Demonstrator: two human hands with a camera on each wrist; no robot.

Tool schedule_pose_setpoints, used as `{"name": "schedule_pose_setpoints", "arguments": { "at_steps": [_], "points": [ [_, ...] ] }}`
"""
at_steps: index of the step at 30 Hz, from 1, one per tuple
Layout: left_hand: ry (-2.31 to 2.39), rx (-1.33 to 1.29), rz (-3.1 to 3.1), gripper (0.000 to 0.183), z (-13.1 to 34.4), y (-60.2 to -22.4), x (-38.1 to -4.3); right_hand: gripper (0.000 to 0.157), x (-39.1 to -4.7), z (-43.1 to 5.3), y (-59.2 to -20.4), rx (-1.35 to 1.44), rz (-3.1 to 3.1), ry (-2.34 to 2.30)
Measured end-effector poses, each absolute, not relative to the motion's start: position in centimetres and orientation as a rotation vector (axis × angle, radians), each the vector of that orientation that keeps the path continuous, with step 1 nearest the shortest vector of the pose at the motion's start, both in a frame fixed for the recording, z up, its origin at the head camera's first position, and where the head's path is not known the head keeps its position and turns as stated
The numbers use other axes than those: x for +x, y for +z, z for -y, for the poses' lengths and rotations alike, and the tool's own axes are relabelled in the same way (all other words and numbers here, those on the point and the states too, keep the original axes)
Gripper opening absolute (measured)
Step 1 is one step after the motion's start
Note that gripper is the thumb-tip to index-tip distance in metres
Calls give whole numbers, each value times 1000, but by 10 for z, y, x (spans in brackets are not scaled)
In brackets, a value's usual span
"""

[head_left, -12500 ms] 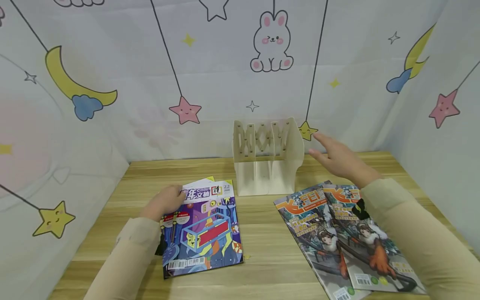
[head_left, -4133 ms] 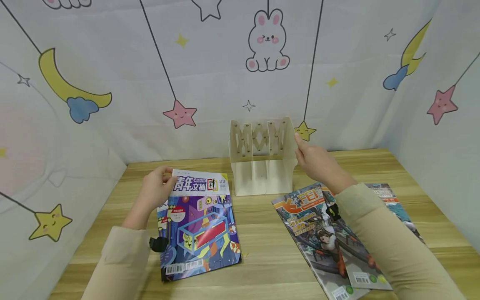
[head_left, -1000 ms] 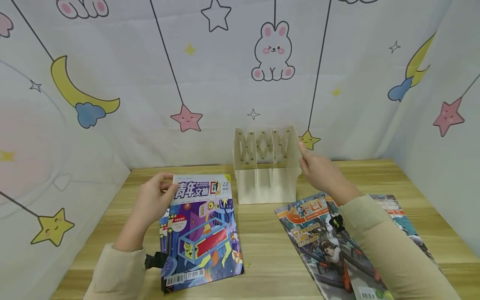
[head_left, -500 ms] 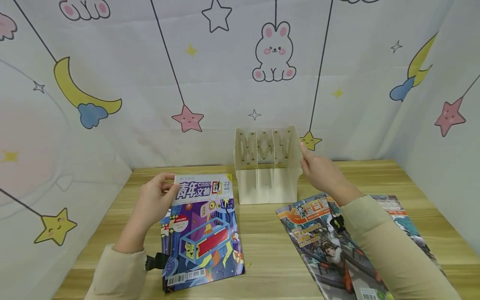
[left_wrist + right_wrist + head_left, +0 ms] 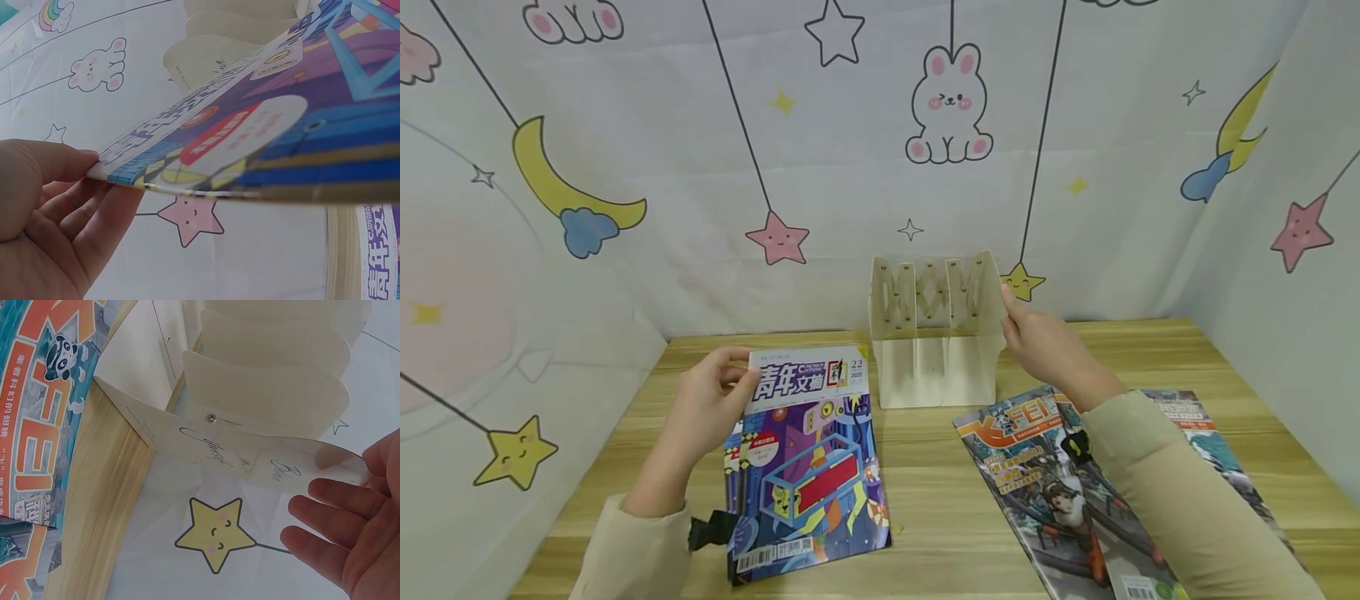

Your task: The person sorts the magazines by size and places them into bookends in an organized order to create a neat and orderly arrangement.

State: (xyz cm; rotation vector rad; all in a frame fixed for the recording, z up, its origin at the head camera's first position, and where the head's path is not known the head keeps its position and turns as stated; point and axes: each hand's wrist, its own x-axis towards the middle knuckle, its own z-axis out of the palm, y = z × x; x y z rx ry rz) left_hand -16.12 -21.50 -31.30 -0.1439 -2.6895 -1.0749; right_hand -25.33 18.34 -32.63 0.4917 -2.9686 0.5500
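Observation:
My left hand [image 5: 707,404] pinches the top left corner of a purple-and-blue magazine [image 5: 820,475], thumb over fingers. In the left wrist view that magazine [image 5: 269,137] is raised at this corner, with another copy [image 5: 378,262] under it. My right hand [image 5: 1048,346] holds the upper edge of the right side panel of a cream book rack [image 5: 936,371]. From the right wrist, several fingers [image 5: 340,500] lie along the outside of this panel [image 5: 206,447]. The far side of the grip is partly hidden.
Comic magazines with an orange title [image 5: 1037,475] lie overlapping at the right, partly covered by my right sleeve [image 5: 1187,492]. Another teal-covered magazine [image 5: 1206,442] shows beyond the sleeve. A patterned white cloth [image 5: 835,167] hangs behind the wooden table [image 5: 940,533].
Since the oldest frame, the right hand has come onto the rack and its right panel stands closer in. The left hand now pinches the top magazine's corner. Little differs over the last second.

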Motion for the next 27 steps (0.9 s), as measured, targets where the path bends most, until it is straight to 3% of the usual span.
{"name": "schedule_pose_setpoints", "arguments": {
  "at_steps": [27],
  "points": [
    [-1023, -293, 2549, 25, 204, -298, -137, 56, -254, -184, -327, 504, 2970, 543]
  ]
}}
